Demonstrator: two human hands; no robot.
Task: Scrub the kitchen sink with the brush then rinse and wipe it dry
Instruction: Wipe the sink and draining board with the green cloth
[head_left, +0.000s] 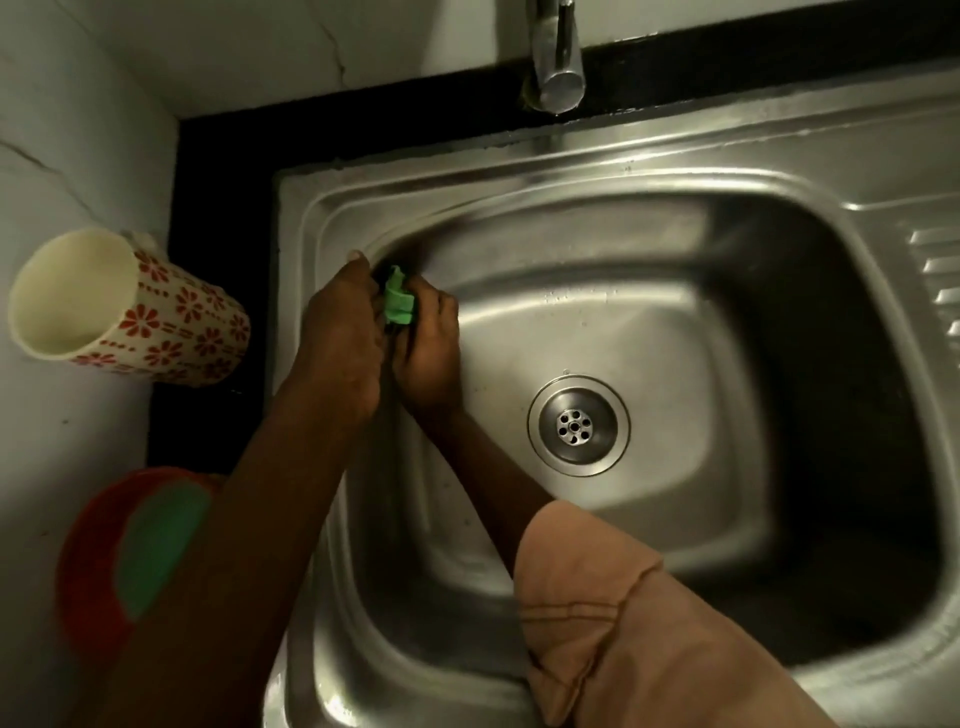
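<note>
The stainless steel sink (649, 332) fills most of the view, with its round drain (578, 425) near the basin's middle. Both my hands meet at the basin's upper left wall. My left hand (343, 343) and my right hand (428, 353) are closed together around a small green scrubber (397, 300), only its top showing between the fingers. The scrubber is pressed near the sink's curved left rim. A few water drops lie on the basin floor. The chrome tap (557, 57) stands above the back rim with no water running.
A white cup with red flower print (130, 306) lies tilted on the counter left of the sink. A red bowl with something green in it (130, 551) sits lower left. A ribbed draining board (935, 280) lies at the right. White walls close the left and back.
</note>
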